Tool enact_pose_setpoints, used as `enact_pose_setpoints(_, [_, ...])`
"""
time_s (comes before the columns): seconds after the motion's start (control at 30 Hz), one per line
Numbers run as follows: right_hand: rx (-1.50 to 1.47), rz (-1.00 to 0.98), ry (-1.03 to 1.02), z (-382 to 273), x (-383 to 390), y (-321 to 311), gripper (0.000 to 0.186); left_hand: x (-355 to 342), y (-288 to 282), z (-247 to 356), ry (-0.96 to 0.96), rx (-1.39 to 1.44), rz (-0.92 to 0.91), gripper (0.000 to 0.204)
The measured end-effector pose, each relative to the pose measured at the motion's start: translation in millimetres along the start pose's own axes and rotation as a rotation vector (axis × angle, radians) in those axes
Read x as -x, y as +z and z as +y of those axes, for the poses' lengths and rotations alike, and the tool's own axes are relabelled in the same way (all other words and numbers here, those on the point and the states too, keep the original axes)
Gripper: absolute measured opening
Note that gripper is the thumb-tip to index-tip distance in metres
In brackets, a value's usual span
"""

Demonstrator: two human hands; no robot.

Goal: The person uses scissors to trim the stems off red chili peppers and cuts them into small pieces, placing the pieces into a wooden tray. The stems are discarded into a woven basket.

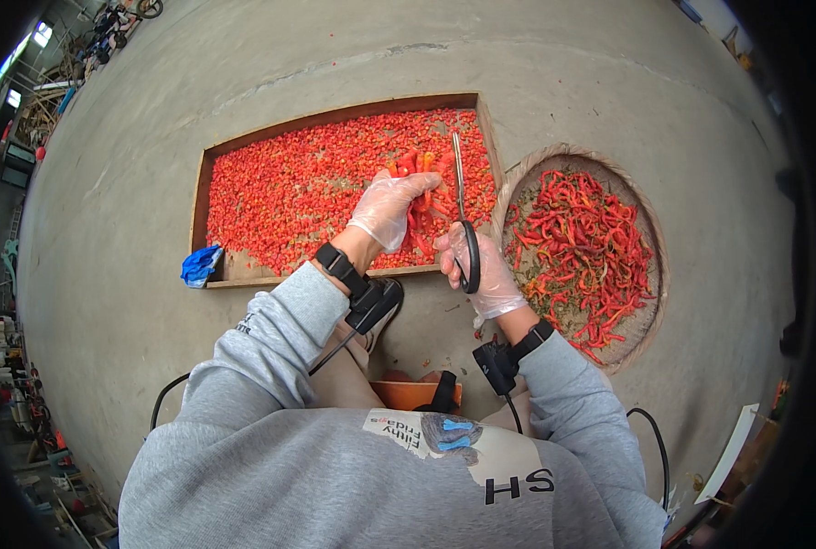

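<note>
Observation, head view. The left hand (391, 203), in a clear plastic glove, was at the centre of the frame, over the lower right part of a shallow wooden tray (488, 137). Its grip was narrow, closed round a bunch of long red chillies (422, 224) that showed above and below the thumb side. The right hand (492, 274), gloved likewise, was just right of centre, below the tray's right corner. Its grip was closed on the black handles of a pair of scissors (459, 183); the blades pointed toward the top of the frame, just right of the bunch. Whether the blades were parted could not be told.

The tray, left of centre, held a spread layer of small red-orange chopped pieces (280, 197). At its lower left corner was a crumpled blue item (201, 266), kind unclear. A round woven basket (661, 242), right of centre, held a heap of whole red chillies (591, 224) with dry greenish bits among them. Tray and basket sat on a grey floor (119, 238). A black strap was on each wrist. An orange object (406, 395), partly hidden, was at lower centre.
</note>
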State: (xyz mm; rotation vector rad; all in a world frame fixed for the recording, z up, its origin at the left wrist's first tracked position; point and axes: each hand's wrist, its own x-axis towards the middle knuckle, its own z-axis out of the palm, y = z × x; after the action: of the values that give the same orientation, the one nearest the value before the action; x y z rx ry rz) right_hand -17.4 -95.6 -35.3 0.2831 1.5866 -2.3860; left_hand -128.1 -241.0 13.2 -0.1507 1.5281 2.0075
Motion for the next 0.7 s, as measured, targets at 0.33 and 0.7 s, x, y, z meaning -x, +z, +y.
enact_pose_setpoints(0.33, [0.077, -0.060, 0.054, -3.1, -1.6, -3.5, 0.041, 0.9, -3.4, 7.4, 0.128, -0.028, 0.015, 0.030])
enact_pose_setpoints(0.7, [0.053, -0.021, 0.010, -3.0, -3.3, -2.2, 0.037, 0.2, -4.0, -0.3, 0.106, -0.107, -0.017, 0.025])
